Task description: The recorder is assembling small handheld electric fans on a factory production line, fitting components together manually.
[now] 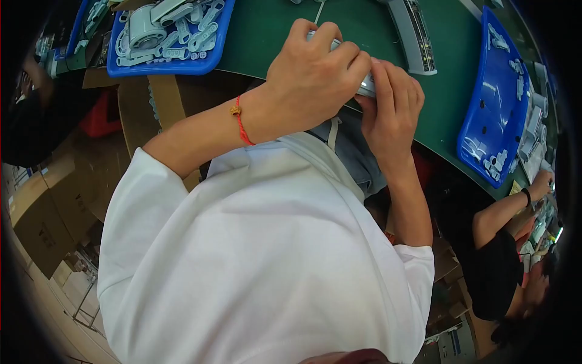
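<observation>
White shirt fabric (260, 255) lies nearest the camera, covering the person's torso and upper arms. Beyond it, both hands meet at the near edge of the green bench (448, 106). Left hand (321, 70): fingers bent over a light-grey piece (366, 87), grip closed on it; a red cord bracelet (244, 128) encircles the wrist. Right hand (397, 100): grip closed on the right end of the same piece. Both hands cover most of the piece; its full shape cannot be determined. Just beyond the right hand, a grey housing (411, 36) rests on the bench, with small components along its right side. To the far left, a blue tray (163, 68) contains heaped pale plastic parts (177, 53). To the right, a second blue tray (490, 115) contains fewer pale parts. Farther right, a co-worker's forearm (500, 215) is visible.
</observation>
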Action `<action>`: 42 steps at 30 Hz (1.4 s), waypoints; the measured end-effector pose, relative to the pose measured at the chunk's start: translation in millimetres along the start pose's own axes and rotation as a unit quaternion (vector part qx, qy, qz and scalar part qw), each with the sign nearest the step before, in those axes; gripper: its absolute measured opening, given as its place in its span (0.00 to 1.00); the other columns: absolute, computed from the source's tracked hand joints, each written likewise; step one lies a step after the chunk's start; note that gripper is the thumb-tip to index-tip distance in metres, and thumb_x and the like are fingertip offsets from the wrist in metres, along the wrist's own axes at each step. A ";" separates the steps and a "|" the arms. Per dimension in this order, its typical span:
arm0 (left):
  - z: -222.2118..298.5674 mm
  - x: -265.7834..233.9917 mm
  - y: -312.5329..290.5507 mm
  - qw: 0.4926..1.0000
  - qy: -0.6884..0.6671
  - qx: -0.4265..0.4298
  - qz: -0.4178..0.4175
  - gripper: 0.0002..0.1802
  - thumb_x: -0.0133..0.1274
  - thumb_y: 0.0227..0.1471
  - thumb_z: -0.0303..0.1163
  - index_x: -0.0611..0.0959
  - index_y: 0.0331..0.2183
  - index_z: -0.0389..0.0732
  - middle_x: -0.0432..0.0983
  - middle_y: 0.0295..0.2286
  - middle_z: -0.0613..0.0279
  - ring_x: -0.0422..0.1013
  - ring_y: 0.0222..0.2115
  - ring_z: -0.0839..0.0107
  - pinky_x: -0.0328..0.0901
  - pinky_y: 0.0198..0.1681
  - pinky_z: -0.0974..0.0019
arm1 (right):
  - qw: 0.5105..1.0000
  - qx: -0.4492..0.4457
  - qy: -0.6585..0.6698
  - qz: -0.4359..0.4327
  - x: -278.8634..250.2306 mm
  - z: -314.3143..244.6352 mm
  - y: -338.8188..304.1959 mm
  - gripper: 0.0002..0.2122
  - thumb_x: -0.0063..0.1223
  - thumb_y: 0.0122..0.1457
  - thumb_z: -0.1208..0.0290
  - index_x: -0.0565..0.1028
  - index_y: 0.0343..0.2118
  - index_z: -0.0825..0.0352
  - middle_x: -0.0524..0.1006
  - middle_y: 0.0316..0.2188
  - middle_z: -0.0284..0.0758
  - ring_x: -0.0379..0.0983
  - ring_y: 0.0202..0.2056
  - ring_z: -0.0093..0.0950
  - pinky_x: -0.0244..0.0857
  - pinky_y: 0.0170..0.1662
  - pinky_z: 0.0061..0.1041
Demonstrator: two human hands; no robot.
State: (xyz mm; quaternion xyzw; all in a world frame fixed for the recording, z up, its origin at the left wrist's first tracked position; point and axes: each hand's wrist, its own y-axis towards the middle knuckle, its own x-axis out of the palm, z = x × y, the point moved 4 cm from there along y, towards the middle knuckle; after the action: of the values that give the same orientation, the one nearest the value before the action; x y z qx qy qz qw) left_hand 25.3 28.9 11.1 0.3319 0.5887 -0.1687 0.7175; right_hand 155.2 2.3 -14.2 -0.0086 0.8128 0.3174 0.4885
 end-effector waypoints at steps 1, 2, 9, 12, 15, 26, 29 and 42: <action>3.0 -2.9 -2.4 1.000 -0.006 -0.003 0.013 0.28 0.63 0.26 0.34 0.75 0.36 0.42 0.72 0.33 0.66 0.66 0.37 0.67 0.59 0.39 0.61 | 1.000 -0.005 0.021 -0.010 -6.0 -2.4 -0.3 0.20 0.54 0.48 0.71 0.69 0.47 0.64 0.70 0.44 0.37 0.66 0.44 0.33 0.54 0.48 0.33; 6.8 -6.8 -4.5 1.000 -0.011 -0.005 0.026 0.28 0.63 0.26 0.35 0.75 0.36 0.42 0.72 0.32 0.67 0.66 0.36 0.67 0.59 0.39 0.61 | 0.999 -0.011 0.042 -0.020 -12.7 -4.6 -0.6 0.21 0.55 0.46 0.73 0.68 0.46 0.67 0.70 0.44 0.37 0.66 0.43 0.33 0.55 0.47 0.32; -1.2 -17.2 10.0 0.997 0.018 0.033 0.067 0.25 0.58 0.33 0.45 0.77 0.35 0.40 0.71 0.32 0.63 0.64 0.39 0.63 0.57 0.44 0.54 | 0.995 0.016 0.071 -0.066 -17.1 7.2 16.2 0.23 0.56 0.41 0.77 0.69 0.45 0.66 0.71 0.42 0.38 0.67 0.41 0.36 0.57 0.46 0.32; -16.8 -53.1 4.0 0.965 -0.137 -0.006 0.224 0.27 0.59 0.38 0.45 0.76 0.39 0.39 0.69 0.38 0.59 0.63 0.41 0.58 0.55 0.47 0.53 | 0.978 0.091 0.183 -0.041 -31.3 10.0 19.4 0.23 0.58 0.42 0.75 0.69 0.44 0.69 0.72 0.41 0.40 0.68 0.41 0.37 0.61 0.44 0.31; -43.7 -62.8 -14.4 0.908 -0.254 -0.070 0.326 0.14 0.54 0.44 0.30 0.76 0.35 0.36 0.71 0.33 0.56 0.66 0.33 0.59 0.62 0.36 0.62 | 0.846 0.301 0.439 0.035 -49.4 30.4 16.9 0.22 0.53 0.53 0.62 0.67 0.46 0.72 0.72 0.40 0.40 0.69 0.39 0.28 0.64 0.42 0.27; -71.3 -103.4 84.1 0.978 -0.203 0.018 0.047 0.11 0.55 0.40 0.28 0.75 0.31 0.39 0.68 0.20 0.63 0.66 0.21 0.65 0.59 0.25 0.65 | 0.916 0.381 0.123 -0.006 15.7 300.4 249.1 0.21 0.57 0.45 0.56 0.74 0.35 0.69 0.75 0.31 0.39 0.71 0.31 0.33 0.64 0.36 0.30; -94.8 -109.1 110.4 0.988 -0.149 0.030 0.018 0.11 0.54 0.41 0.30 0.75 0.31 0.40 0.69 0.20 0.63 0.67 0.22 0.65 0.60 0.26 0.64 | 0.917 0.386 -0.101 0.030 25.6 347.0 268.5 0.24 0.50 0.45 0.47 0.77 0.34 0.65 0.74 0.36 0.43 0.69 0.41 0.41 0.62 0.43 0.39; -241.8 81.9 291.2 0.813 -0.345 -0.460 -0.095 0.38 0.46 0.44 0.58 0.71 0.42 0.32 0.73 0.35 0.49 0.69 0.37 0.57 0.61 0.43 0.60 | 0.844 0.475 -0.236 -0.077 -68.3 471.5 223.2 0.25 0.57 0.40 0.63 0.69 0.42 0.71 0.73 0.40 0.46 0.71 0.43 0.38 0.64 0.44 0.36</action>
State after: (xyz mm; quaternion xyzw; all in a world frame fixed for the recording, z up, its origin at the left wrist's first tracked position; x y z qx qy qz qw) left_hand 52.9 414.7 -7.4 -0.1739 0.3400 -0.0490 0.9229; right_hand 490.3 407.6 2.3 0.2369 0.7209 -0.1535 0.6329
